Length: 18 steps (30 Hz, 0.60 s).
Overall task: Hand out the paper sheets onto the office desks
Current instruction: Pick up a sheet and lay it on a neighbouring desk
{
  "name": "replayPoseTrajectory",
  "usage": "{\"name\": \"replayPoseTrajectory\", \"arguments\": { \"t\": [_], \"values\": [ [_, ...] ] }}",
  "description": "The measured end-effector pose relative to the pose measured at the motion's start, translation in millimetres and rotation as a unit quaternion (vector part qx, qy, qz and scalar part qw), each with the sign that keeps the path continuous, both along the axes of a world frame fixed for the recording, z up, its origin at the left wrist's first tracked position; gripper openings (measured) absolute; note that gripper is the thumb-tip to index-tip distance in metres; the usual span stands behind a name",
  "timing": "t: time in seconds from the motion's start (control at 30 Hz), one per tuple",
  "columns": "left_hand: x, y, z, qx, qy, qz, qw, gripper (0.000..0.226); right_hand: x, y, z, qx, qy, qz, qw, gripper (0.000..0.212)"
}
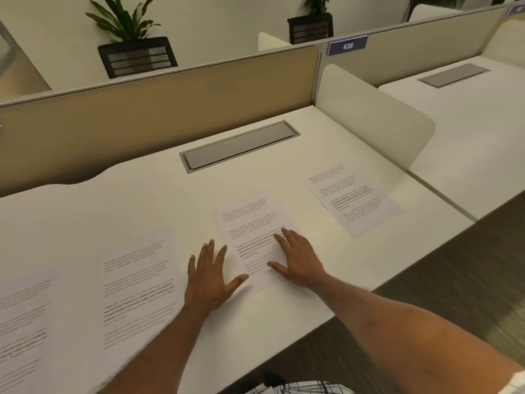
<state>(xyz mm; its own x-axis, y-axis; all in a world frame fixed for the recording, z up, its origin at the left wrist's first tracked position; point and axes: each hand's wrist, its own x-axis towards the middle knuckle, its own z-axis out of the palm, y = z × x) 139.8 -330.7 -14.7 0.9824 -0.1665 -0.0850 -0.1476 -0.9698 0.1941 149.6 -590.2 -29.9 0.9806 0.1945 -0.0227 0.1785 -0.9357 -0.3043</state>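
Two white desks here: the near desk (142,200) under both hands and a second desk (468,115) off past the right hand. One rounded divider panel (369,109) splits them, and a tan partition (170,109) runs along the back. There are two potted plants behind that, the left plant (133,46) and the right plant (312,24).

Four paper sheets lie on the near desk:
- the far-left sheet (22,322)
- the second sheet (136,285), just left of the left hand (208,277)
- the middle sheet (252,220), under the hands
- the right sheet (352,197), out beyond the right hand (298,260)

Both hands lie flat and a bit apart, fingers straight and spread, gripping nothing. The left one is on the desk at the middle sheet's left edge, thumb on the paper. The right one presses the sheet's near right part.

The far-left sheet is cut off by the frame edge, and all the print is too blurry to read. The middle sheet's long axis runs away from the person, with the far end leaning slightly left.
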Motion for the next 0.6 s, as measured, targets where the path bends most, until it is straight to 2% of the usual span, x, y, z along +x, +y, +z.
{"name": "replayPoseTrajectory", "arguments": {
  "t": [0.27, 0.6],
  "values": [
    [32.3, -50.3, -1.3, -0.017, -0.001, -0.029, 0.999, 0.105, 4.1, -47.6, 10.3, -0.005, 0.005, -0.025, 1.000, 0.082],
    [75.5, -167.7, -6.3, -0.036, -0.014, -0.031, 0.999, 0.121, 69.0, -194.7, 15.5, -0.005, -0.014, -0.119, 0.993, 0.088]
  ]
}}
